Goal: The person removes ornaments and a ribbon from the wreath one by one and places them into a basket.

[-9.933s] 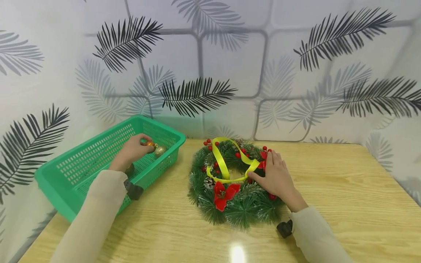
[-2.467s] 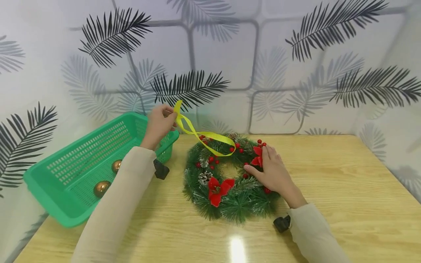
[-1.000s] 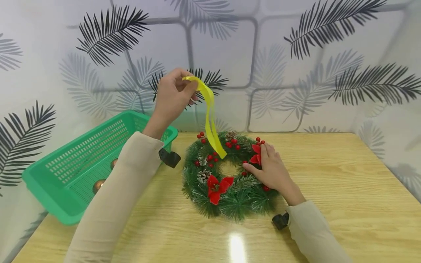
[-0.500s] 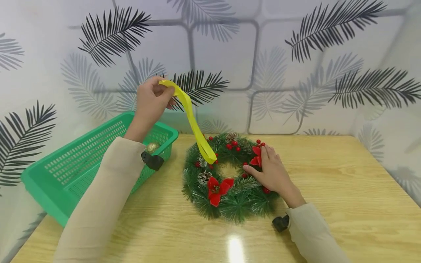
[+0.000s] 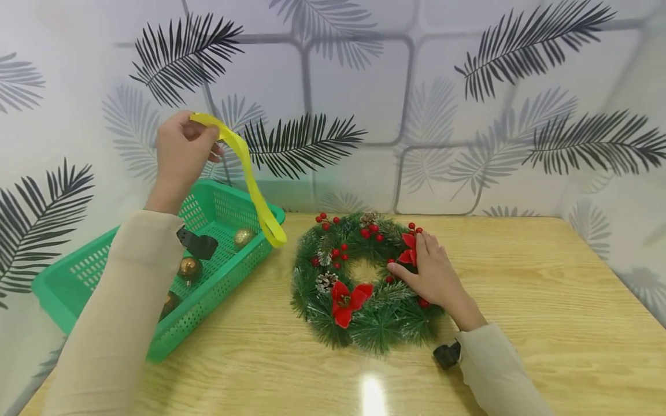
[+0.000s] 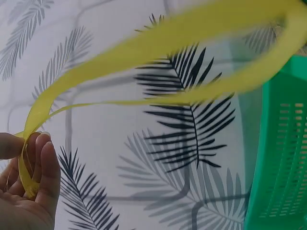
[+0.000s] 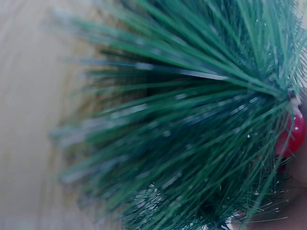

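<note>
High over the green basket [image 5: 229, 292], my left hand [image 5: 179, 153] pinches one end of a yellow ribbon [image 5: 248, 173] between thumb and fingers. The ribbon hangs down to the right, its looped lower end by the basket's right rim. In the left wrist view the ribbon [image 6: 115, 52] stretches away from the fingers, partly blurred. My right hand [image 5: 437, 274] rests on the right side of a green Christmas wreath [image 5: 380, 326], fingers straight, by a red flower [image 5: 409, 249]. Needles and a red berry [image 7: 291, 134] fill the right wrist view; most of that hand is hidden there.
Inside the basket lie a pale gold ball [image 5: 243, 238] and two copper-coloured balls, one of them the nearer copper ball [image 5: 189, 267]. My left forearm covers part of the basket. A patterned wall covering [image 5: 359, 98] stands behind the wooden table [image 5: 546, 289].
Earlier the ribbon lay on the wreath and my left hand was in the basket. The hand has since lifted the ribbon off and carried it left over the basket. My right hand stays put.
</note>
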Tool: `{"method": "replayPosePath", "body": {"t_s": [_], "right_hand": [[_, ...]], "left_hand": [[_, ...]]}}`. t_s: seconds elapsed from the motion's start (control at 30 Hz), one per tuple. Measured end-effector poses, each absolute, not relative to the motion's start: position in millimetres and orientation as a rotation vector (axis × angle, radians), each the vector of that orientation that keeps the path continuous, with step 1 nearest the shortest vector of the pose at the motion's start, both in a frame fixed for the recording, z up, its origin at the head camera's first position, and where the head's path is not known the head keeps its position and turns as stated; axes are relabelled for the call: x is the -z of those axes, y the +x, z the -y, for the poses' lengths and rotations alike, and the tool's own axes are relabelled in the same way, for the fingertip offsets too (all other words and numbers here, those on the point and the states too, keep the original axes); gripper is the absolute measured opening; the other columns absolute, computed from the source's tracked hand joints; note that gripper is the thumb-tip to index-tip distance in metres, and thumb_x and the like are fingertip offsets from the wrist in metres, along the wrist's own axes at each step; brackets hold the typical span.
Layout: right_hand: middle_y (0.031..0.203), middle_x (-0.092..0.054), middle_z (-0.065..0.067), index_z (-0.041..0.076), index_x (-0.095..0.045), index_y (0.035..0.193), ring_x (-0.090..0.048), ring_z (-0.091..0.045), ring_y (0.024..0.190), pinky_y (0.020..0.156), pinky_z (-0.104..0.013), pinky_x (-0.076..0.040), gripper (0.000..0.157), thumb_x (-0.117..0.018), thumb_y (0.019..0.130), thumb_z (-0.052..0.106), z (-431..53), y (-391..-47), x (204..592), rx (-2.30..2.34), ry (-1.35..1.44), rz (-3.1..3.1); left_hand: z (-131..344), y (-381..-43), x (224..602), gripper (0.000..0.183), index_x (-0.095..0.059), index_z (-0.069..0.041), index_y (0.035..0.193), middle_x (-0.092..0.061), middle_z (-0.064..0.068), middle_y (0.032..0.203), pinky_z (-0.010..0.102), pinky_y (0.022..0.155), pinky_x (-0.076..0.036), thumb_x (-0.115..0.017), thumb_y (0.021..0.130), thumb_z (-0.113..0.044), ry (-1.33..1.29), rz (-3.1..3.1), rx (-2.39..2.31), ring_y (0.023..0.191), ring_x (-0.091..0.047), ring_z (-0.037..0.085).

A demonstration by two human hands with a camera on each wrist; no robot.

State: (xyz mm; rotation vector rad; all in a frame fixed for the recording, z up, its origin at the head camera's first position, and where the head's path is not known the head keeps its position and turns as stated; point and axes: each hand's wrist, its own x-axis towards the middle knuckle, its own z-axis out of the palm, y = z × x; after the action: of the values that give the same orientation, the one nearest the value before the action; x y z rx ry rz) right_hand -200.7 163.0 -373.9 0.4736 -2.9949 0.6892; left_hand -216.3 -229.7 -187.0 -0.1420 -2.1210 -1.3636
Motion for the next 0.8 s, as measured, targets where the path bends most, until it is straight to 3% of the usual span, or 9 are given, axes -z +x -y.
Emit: {"method": "replayPosePath", "body": {"t_s": [0.2, 0.53, 0.67, 0.8], "right_hand": [[0.156, -0.003, -0.031, -0.01, -0.005, 0.149, -0.003, -0.047, 0.144, 0.116, -0.058, -0.006, 0.099, -0.045, 0.092, 0.061, -161, -204, 373, -0.687, 0.476, 2.994], [0.155, -0.004, -0.031, -0.011, -0.005, 0.148, -0.004, -0.047, 0.143, 0.116, -0.059, -0.006, 0.1, -0.045, 0.092, 0.062, -157, -208, 374, -0.687, 0.495, 2.99], [0.155, -0.003, -0.031, -0.011, -0.004, 0.148, -0.004, -0.048, 0.143, 0.116, -0.059, -0.006, 0.101, -0.044, 0.092, 0.063, -159, -207, 376, -0.679, 0.476, 3.01], [0.156, -0.003, -0.031, -0.011, -0.004, 0.148, -0.003, -0.047, 0.143, 0.115, -0.059, -0.006, 0.101, -0.044, 0.092, 0.063, -158, -207, 375, -0.692, 0.483, 3.007]], "left_hand": [[248, -216, 182, 0.015, -0.061, -0.005, 0.105, -0.06, -0.02, 0.07, 0.012, 0.054, -0.051, -0.056, 0.092, -0.012, -0.037, 2.094, 1.346, 0.052, -0.059, -0.002], [269, -215, 182, 0.01, -0.061, -0.013, 0.1, -0.061, -0.017, 0.076, 0.011, 0.053, -0.05, -0.054, 0.093, -0.014, 0.028, 2.031, 1.37, 0.054, -0.058, 0.0], [266, -219, 193, 0.015, -0.062, -0.007, 0.102, -0.059, -0.017, 0.075, 0.011, 0.054, -0.049, -0.054, 0.092, -0.015, -0.015, 2.135, 1.253, 0.054, -0.057, -0.004], [263, -221, 207, 0.024, -0.063, 0.002, 0.107, -0.062, -0.003, 0.081, 0.01, 0.054, -0.047, -0.052, 0.092, -0.014, -0.04, 2.249, 1.099, 0.052, -0.054, -0.009]]}}
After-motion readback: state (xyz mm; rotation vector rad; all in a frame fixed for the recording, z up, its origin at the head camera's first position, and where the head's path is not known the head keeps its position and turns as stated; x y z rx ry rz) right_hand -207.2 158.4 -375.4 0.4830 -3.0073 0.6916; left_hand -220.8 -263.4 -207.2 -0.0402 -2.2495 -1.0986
